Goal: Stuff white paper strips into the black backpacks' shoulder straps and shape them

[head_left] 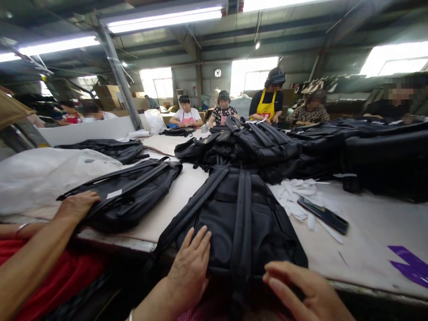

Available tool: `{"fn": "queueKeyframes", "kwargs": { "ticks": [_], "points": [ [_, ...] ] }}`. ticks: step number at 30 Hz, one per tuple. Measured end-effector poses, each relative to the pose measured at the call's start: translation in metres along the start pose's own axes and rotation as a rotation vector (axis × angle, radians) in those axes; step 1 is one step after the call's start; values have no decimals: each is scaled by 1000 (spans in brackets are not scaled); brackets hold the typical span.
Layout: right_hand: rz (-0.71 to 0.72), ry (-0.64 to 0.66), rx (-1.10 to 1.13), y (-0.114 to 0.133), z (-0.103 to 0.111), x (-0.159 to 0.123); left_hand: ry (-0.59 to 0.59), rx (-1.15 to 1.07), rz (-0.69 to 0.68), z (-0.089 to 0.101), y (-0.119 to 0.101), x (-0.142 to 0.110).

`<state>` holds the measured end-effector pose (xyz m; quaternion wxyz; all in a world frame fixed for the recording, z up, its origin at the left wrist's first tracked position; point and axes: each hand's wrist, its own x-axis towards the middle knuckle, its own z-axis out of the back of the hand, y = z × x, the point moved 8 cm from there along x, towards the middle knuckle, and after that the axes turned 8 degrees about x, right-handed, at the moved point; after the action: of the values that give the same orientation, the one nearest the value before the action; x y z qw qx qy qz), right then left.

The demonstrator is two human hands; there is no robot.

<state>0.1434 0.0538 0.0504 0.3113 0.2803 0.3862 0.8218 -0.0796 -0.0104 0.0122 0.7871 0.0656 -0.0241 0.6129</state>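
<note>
While backpack lies under left hand, right hand close by.

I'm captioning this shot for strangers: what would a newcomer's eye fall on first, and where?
Probably the smooth black backpack at the near edge of the pale, flat table, with the wearer's bare left hand resting on it and bare right hand by its lower right corner. Next, the big heap of black backpacks behind it, stretching rightward. The bright yellow apron on a dark-shirted person across the table also stands out.
</note>
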Motion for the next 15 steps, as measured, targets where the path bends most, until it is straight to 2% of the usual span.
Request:
{"fn": "queueKeyframes", "kwargs": {
  "ticks": [2,3,4,6,8,10,11,13,15],
  "points": [
    [244,-201,-215,23,24,13,4,-26,-25,-2,-17,9],
    [310,-225,-323,22,23,18,16,-44,-32,-8,-24,13],
    [337,-205,-425,14,15,24,34,-61,-37,-16,-29,15],
    [338,-61,-583,-19,-14,32,66,-84,-28,-33,-33,18],
    [249,42,-633,-60,-36,35,89,-98,-21,-41,-31,17],
    [171,88,-628,-86,-44,34,108,-140,-38,-34,-29,14],
    [152,98,-610,-91,-45,32,121,-178,-50,-27,-28,13],
    [152,82,-555,-88,-39,28,125,-282,-42,-7,-26,15],
    [161,44,-499,-79,-31,26,80,-374,61,9,-22,24]
  ]
}}
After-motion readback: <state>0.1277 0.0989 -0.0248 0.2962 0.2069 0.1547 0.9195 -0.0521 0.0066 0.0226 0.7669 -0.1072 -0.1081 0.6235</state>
